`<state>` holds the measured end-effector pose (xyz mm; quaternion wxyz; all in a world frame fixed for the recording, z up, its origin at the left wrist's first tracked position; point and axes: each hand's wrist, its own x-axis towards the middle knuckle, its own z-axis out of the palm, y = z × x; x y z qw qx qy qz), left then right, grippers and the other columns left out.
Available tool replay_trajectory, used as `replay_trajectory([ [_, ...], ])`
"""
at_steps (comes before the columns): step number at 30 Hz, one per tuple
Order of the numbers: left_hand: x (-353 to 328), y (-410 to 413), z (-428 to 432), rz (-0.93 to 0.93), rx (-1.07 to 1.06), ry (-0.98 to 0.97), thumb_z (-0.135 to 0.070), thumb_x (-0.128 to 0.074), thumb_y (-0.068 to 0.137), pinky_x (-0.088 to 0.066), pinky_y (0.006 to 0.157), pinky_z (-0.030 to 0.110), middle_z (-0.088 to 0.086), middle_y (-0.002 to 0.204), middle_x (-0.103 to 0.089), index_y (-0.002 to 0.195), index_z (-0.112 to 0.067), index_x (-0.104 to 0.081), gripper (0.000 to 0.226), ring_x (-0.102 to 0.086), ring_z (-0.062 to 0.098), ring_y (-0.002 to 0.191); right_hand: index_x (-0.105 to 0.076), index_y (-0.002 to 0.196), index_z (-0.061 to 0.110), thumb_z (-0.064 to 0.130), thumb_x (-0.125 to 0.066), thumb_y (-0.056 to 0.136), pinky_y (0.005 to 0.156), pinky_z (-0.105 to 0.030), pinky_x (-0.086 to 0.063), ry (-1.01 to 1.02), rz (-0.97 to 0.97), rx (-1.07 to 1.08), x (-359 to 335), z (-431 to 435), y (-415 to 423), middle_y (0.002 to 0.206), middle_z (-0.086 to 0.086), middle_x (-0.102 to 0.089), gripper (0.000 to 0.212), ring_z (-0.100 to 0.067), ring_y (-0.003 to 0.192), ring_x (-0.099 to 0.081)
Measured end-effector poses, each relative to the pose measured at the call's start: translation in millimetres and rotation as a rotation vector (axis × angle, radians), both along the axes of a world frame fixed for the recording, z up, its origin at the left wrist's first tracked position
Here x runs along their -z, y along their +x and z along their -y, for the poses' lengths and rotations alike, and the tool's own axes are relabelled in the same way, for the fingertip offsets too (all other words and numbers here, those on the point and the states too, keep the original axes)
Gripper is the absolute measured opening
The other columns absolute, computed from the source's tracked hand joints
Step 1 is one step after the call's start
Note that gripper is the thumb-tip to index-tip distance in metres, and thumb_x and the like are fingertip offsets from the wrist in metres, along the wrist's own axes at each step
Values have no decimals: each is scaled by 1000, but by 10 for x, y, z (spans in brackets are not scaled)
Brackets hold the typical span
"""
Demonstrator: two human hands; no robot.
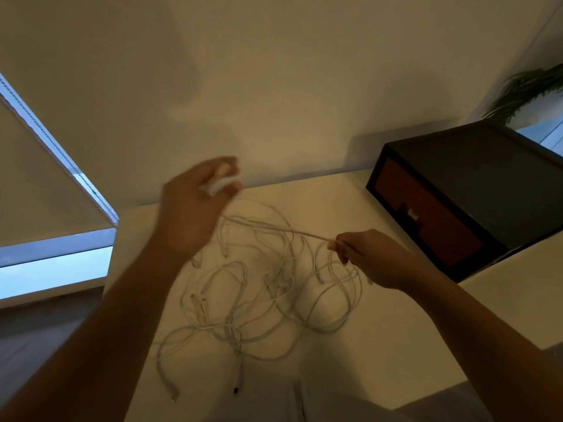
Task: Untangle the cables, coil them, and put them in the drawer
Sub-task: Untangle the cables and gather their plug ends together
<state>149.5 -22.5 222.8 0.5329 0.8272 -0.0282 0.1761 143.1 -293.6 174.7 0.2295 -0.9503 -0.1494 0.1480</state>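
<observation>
- Left hand (pixel 195 208): hovering, blurred, fingers curling round a cable end (pixel 217 187).
- Right hand (pixel 377 263): fingertips pinching a taut cable (pixel 274 229).
- Cables (pixel 259 300): lying tangled on table (pixel 396 345).

1. No word, label, brand or number can be read anywhere in the view.
2. Dark drawer unit (pixel 475 184) — its reddish front carries a small pale patch, too blurred to read as a mark.
3. White cables (pixel 262 287) — the plugs are too small to show any print.
</observation>
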Motion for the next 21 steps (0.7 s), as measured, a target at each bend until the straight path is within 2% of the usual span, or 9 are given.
replay_trajectory([
  [2, 94, -97, 250, -92, 219, 41, -10, -76, 78, -37, 74, 0, -12, 97, -68, 101, -21, -68, 27, -55, -20, 76, -50, 68, 25, 45, -37, 98, 46, -15, -30, 17, 49, -61, -88, -116, -24, 60, 4, -53, 38, -5, 44, -43],
  [5, 278, -180, 455, -226, 405, 132, -24, -77, 78, -41, 76, 4, -20, 96, -69, 101, -28, -70, 24, -61, -13, 85, -50, 69, 26, 40, -37, 100, 47, -18, -28, 24, 123, -137, -203, -214, -51, 57, 4, -50, 36, -5, 49, -46],
  [8, 327, -165, 475, -241, 415, 157, -25, -74, 81, -40, 71, 3, -20, 84, -69, 95, -27, -70, 15, -60, -11, 83, -55, 76, 24, 37, -36, 101, 50, -20, -27, -1, 143, -163, -261, -224, -70, 63, 3, -54, 34, -9, 53, -45],
  [12, 293, -109, 406, -236, 399, 240, -27, -75, 80, -43, 73, 13, -18, 86, -70, 87, -37, -69, 14, -62, -5, 84, -61, 83, 20, 41, -36, 100, 54, -24, -33, 24, 77, -127, -276, -206, -97, 65, 7, -53, 37, -8, 57, -46],
  [15, 258, -113, 395, -196, 368, 253, -23, -77, 76, -46, 77, 17, -18, 87, -70, 87, -35, -71, 17, -63, -3, 84, -61, 78, 17, 45, -37, 98, 57, -27, -36, 33, -26, -50, -218, -181, -67, 67, 1, -55, 43, -11, 58, -46],
  [19, 254, -164, 489, -149, 367, 340, -22, -77, 77, -50, 80, 26, -14, 87, -71, 88, -31, -73, 15, -62, -1, 83, -58, 66, 17, 51, -39, 97, 55, -27, -34, -38, -80, 36, -130, -223, 28, 61, 2, -54, 50, -12, 55, -45],
  [21, 256, -154, 467, -133, 348, 331, -21, -77, 76, -51, 82, 31, -15, 88, -70, 89, -30, -73, 16, -63, 1, 84, -60, 67, 13, 50, -40, 96, 54, -25, -33, 3, -138, 61, -130, -228, 57, 60, 2, -53, 51, -11, 53, -44],
])
